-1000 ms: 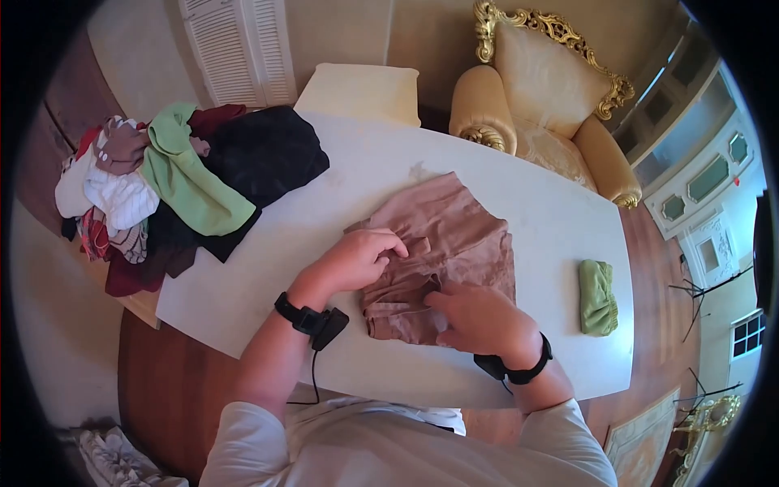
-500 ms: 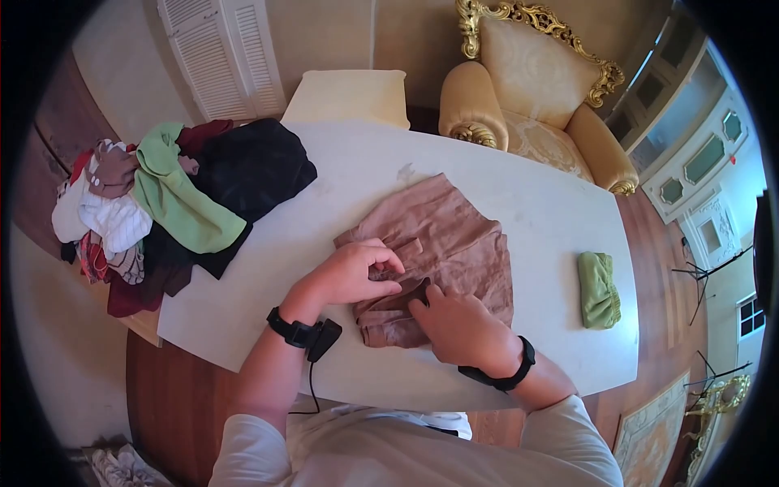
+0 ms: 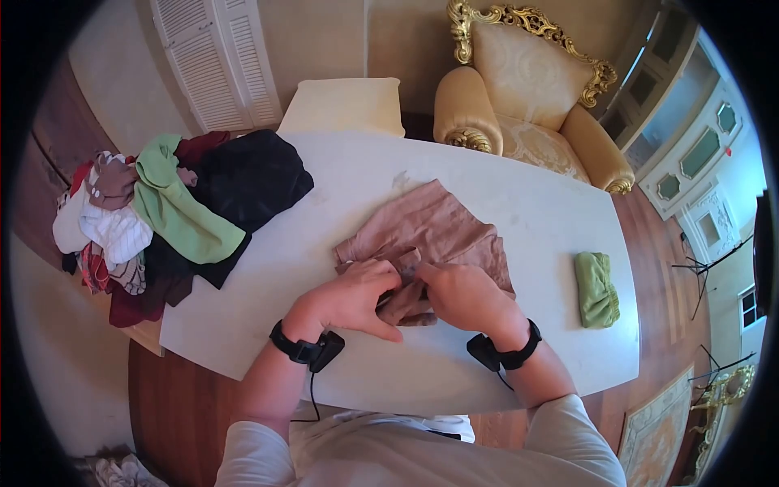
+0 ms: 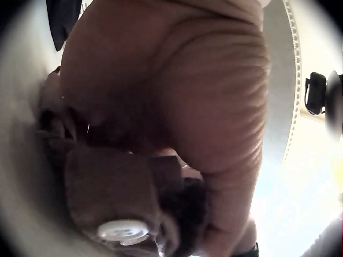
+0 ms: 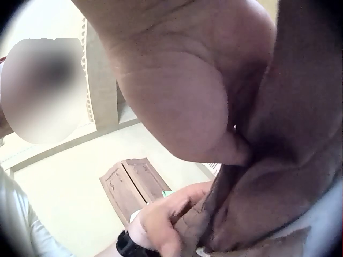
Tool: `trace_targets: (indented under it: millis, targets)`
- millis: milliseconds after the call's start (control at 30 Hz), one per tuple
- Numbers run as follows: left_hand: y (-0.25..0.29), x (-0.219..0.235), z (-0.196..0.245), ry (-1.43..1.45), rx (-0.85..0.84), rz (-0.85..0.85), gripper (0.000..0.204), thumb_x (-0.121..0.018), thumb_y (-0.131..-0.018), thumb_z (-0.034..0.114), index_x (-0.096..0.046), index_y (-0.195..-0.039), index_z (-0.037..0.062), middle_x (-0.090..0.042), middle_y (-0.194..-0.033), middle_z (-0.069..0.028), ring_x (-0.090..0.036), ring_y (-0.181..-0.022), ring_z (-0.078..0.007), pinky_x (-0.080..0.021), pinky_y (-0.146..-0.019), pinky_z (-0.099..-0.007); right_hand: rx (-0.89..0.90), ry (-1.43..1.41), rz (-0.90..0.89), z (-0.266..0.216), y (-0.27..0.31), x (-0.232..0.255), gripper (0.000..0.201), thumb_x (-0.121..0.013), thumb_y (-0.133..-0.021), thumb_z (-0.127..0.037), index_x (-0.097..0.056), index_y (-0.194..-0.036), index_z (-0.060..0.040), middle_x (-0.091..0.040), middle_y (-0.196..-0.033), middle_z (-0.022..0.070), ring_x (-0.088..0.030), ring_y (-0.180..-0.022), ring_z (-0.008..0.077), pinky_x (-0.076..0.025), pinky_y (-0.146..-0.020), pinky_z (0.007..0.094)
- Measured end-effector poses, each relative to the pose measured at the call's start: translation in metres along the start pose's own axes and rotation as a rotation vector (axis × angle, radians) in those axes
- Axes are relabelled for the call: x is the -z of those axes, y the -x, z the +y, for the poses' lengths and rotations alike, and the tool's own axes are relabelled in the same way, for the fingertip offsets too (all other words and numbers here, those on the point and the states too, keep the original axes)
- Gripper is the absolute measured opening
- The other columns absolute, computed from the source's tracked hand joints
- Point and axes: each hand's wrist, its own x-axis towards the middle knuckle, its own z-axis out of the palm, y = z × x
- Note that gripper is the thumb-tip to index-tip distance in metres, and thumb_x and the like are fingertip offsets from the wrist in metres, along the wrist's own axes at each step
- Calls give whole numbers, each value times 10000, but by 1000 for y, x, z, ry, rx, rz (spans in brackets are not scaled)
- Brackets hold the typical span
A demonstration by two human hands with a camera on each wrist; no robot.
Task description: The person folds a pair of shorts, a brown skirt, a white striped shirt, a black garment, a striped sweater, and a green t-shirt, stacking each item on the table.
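Brown shorts (image 3: 438, 219) lie on the table, their near end bunched and lifted between both hands. My left hand (image 3: 345, 300) holds the cloth on the left, thumb spread toward the near side and fingers over the fabric. A white button (image 4: 123, 230) shows on a flap of the cloth under this hand in the left wrist view; that hand's fingertips are hidden there. From the right, my right hand (image 3: 466, 296) pinches the near part of the shorts. In the right wrist view its thumb (image 5: 230, 152) presses into a fold of the cloth.
A heap of clothes, with a green garment (image 3: 182, 203) and a black one (image 3: 256, 178) on top, covers the left end of the white table (image 3: 560, 349). A folded green garment (image 3: 596, 290) lies near the right edge. A gilded armchair (image 3: 527, 97) stands behind.
The near end of the shorts, flat on the table before, is now bunched up. My right hand has risen away from the near edge, and my left hand has moved onto the cloth.
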Motion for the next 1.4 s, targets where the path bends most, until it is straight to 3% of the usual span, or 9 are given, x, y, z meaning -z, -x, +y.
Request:
trace_targets:
  millis: [133,300,400,600,700,800,900,1133,1400]
  targets:
    - [-1,-12,-26,194,44,5,275,-755,-894,215,-685,-1091,37,-636,-1052,-82,-640,-984,-232,-515,-855,-340,150,-122,100,11,12,18,315,-649,-850,-68,-672,-1164,-71,-737,-931,190,-703,-940,408,-555,-818,495]
    - [-1,6,-23,701,423,-58,151,-637,-992,169,-683,-993,25,-700,-941,-30,-651,-826,-103,-515,-712,-278,-8,59,90,69,32,36,289,-698,-813,-67,-704,-1101,-46,-739,-912,185,-714,-918,394,-562,-819,453]
    - [2,4,-36,846,350,42,157,-631,-1013,161,-691,-967,24,-695,-903,14,-616,-795,-49,-501,-674,-247,-89,-51,201,88,31,53,240,-698,-808,-31,-719,-1047,-26,-742,-919,184,-719,-868,371,-562,-789,421]
    - [3,16,-34,625,362,370,185,-690,-969,151,-720,-1053,-11,-709,-1058,-47,-654,-900,-131,-538,-766,-297,-172,-163,727,94,0,42,174,-674,-853,-25,-719,-1021,-16,-722,-931,199,-692,-889,378,-555,-796,425]
    - [4,-2,-70,119,149,608,213,-708,-923,132,-708,-1058,-33,-681,-1142,-106,-654,-969,-231,-546,-841,-360,-205,-226,728,96,-11,35,167,-681,-859,-31,-723,-1021,-17,-723,-937,199,-694,-897,376,-557,-811,432]
    - [1,1,-68,128,254,538,198,-699,-892,109,-697,-1027,-36,-664,-1155,-152,-641,-1023,-313,-532,-913,-398,-127,-263,795,102,-31,34,151,-700,-867,-65,-729,-1009,-26,-730,-935,201,-692,-911,398,-561,-833,454]
    - [0,9,-54,282,446,473,159,-675,-887,107,-687,-966,-31,-671,-1120,-175,-628,-1063,-336,-516,-938,-411,-93,-182,805,108,-71,38,161,-713,-877,-101,-741,-1024,-41,-739,-960,206,-690,-952,415,-561,-867,475]
    - [2,8,-52,55,504,560,312,-780,-918,270,-681,-1042,3,-699,-1135,-170,-674,-1054,-295,-524,-952,-404,-273,103,276,136,-156,17,343,-704,-927,-239,-705,-1230,-79,-734,-1185,180,-645,-1184,418,-535,-1017,481]
    - [1,2,-55,79,520,657,292,-810,-877,298,-695,-912,32,-722,-918,-147,-702,-857,-324,-557,-784,-414,-195,-22,404,150,-173,-9,502,-715,-927,-266,-602,-1384,-94,-693,-1279,195,-617,-1236,411,-515,-1044,476]
